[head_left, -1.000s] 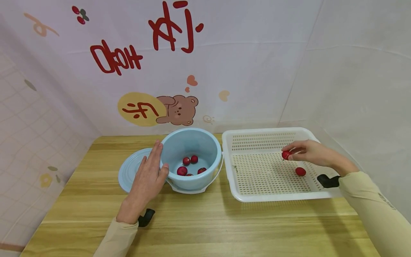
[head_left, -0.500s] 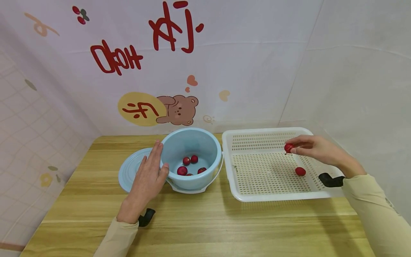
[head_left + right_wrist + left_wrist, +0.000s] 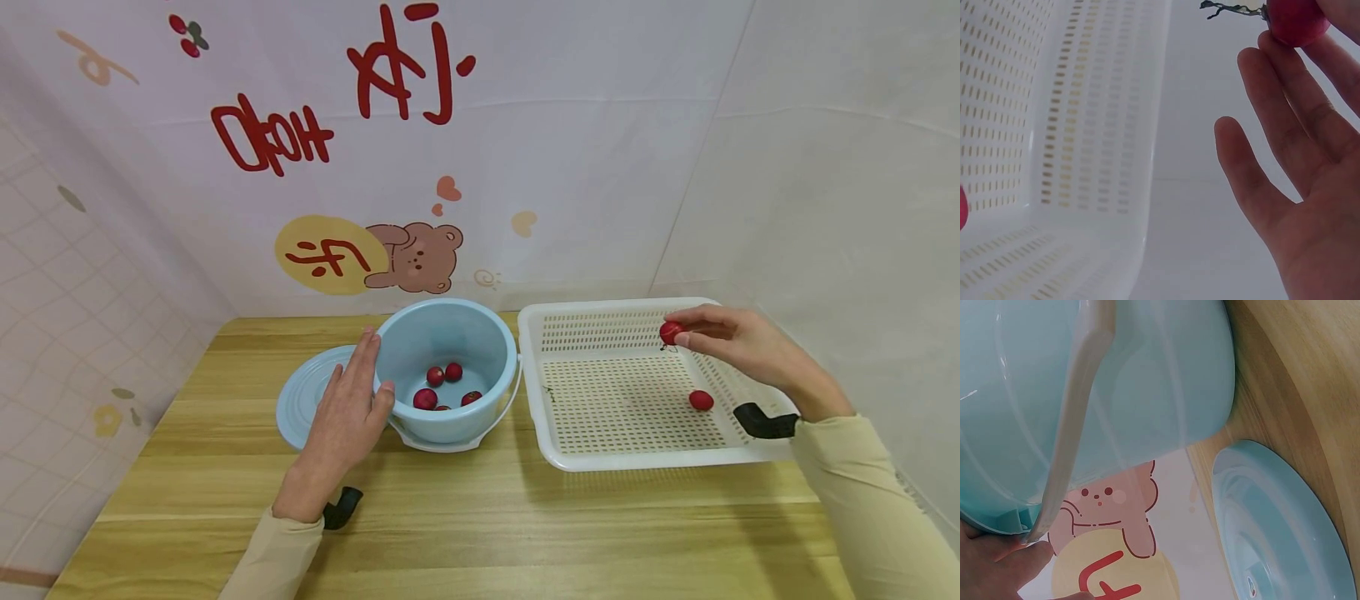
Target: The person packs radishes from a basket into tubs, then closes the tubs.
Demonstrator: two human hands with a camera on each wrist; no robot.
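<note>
Radish (image 3: 671,333) pinched in right hand (image 3: 757,348), right of bucket (image 3: 444,329), whose left side the left hand (image 3: 345,412) touches, fingers straight (presumably to steady it).

Head: above the near side of the blue bucket (image 3: 457,427), looking forward and down, farthest away.
Left wrist: close beside the bucket, turned sideways.
Right wrist: right of the bucket, close to the white basket (image 3: 622,400).
Bucket, lid (image 3: 303,396): shared by head, left wrist.
Basket: shared by head, right wrist.

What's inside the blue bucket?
I see five round red things in the bucket. Its near wall partly covers the front ones, so I can't tell whether more hide there.
</note>
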